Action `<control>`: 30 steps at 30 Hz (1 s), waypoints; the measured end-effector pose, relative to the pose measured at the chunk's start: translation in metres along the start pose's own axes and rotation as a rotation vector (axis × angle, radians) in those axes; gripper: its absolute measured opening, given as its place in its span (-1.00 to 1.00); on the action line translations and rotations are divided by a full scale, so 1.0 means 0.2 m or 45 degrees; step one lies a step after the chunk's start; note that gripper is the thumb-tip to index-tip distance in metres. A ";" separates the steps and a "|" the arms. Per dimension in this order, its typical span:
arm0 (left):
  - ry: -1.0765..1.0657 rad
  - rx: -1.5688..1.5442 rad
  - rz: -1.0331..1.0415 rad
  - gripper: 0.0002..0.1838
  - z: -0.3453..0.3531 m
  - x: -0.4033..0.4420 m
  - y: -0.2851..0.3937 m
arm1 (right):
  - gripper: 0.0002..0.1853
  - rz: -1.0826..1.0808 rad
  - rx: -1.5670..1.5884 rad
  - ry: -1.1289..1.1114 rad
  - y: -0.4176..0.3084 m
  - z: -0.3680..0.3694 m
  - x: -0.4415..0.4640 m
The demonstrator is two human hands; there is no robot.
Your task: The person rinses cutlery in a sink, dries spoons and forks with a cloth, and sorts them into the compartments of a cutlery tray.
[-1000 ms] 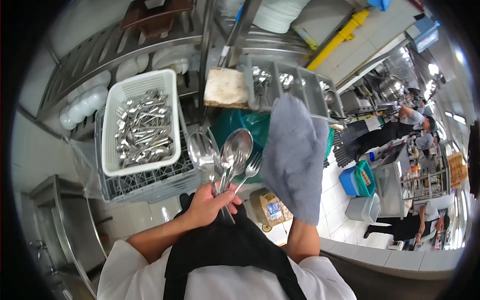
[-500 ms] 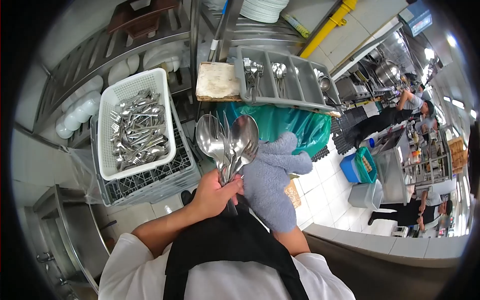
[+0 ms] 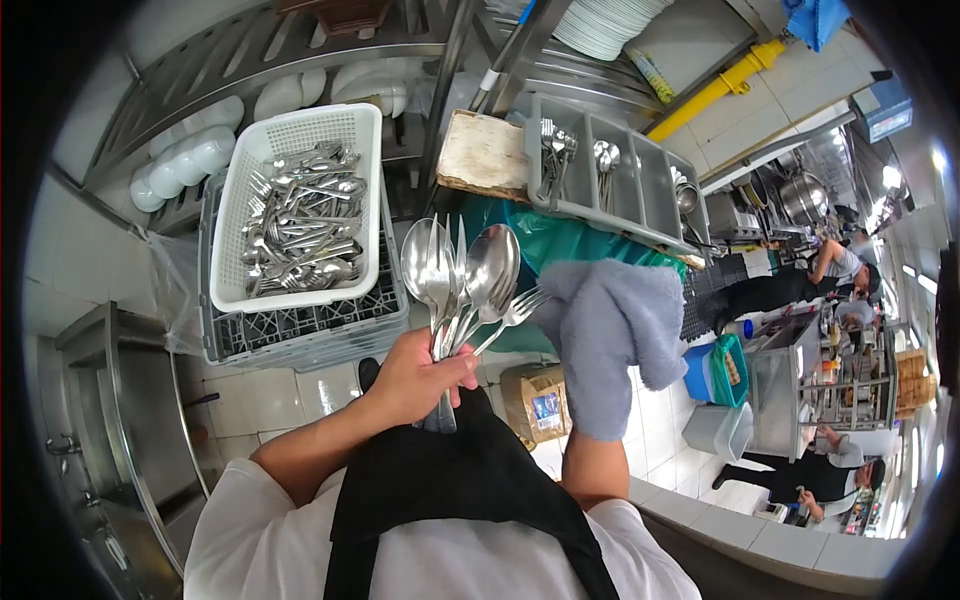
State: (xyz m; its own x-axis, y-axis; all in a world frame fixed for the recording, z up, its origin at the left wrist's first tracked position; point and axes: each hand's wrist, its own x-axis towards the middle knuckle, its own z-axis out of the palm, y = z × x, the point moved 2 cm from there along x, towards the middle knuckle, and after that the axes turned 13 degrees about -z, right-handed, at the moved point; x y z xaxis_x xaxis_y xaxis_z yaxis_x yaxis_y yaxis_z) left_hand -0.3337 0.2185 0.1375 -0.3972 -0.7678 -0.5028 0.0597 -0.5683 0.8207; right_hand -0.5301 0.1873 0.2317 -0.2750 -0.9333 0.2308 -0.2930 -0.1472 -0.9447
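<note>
My left hand [image 3: 425,378] is closed round the handles of several spoons and forks [image 3: 490,275], whose heads point up and away from me. One fork [image 3: 520,308] leans out to the right, its tines touching the edge of a grey cloth [image 3: 610,330]. That cloth covers my right hand, so its fingers are hidden. Ahead on the left, a white basket [image 3: 222,240] holds a heap of mixed cutlery [image 3: 305,220]. A grey divided tray [image 3: 625,185] at the upper right has forks, spoons and a ladle in separate compartments.
Under the basket is a grey rack [image 3: 300,335]. A wooden board [image 3: 483,150] lies beside the tray, above a green bag [image 3: 570,240]. White bowls [image 3: 190,165] stand on the left shelf. A cardboard box [image 3: 537,400] is on the floor. Two people [image 3: 830,475] [image 3: 780,290] are at the right.
The cloth-covered right hand has moved up and right from beside the bunch. One fork now splays out from the bunch to the right. The view has shifted, so the basket and tray appear further right.
</note>
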 end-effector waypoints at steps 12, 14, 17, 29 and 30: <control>-0.138 -0.041 -0.053 -0.77 0.07 0.04 -0.02 | -0.49 -0.787 -0.783 -0.383 0.09 0.19 -0.05; -0.171 0.009 -0.036 -0.76 0.09 0.03 -0.01 | -0.44 -0.992 -1.065 -0.225 0.11 0.16 0.00; -0.215 0.076 -0.025 -0.70 0.09 0.01 0.01 | -0.47 -0.717 -1.271 -0.187 0.13 0.09 0.09; 0.022 -0.001 0.175 -0.79 0.06 0.04 0.01 | -0.60 -0.157 -0.449 -0.143 0.16 0.25 -0.07; 0.071 0.034 0.207 -0.80 0.05 0.05 0.01 | -0.63 0.124 -0.042 -0.224 0.20 0.28 -0.11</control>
State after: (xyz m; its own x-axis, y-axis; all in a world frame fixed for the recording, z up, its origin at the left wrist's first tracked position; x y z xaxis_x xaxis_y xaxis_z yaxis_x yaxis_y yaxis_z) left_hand -0.3465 0.2133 0.1376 -0.3329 -0.8647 -0.3761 0.0947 -0.4275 0.8990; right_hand -0.4848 0.1830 0.1764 -0.1401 -0.9858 0.0921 -0.3034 -0.0458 -0.9517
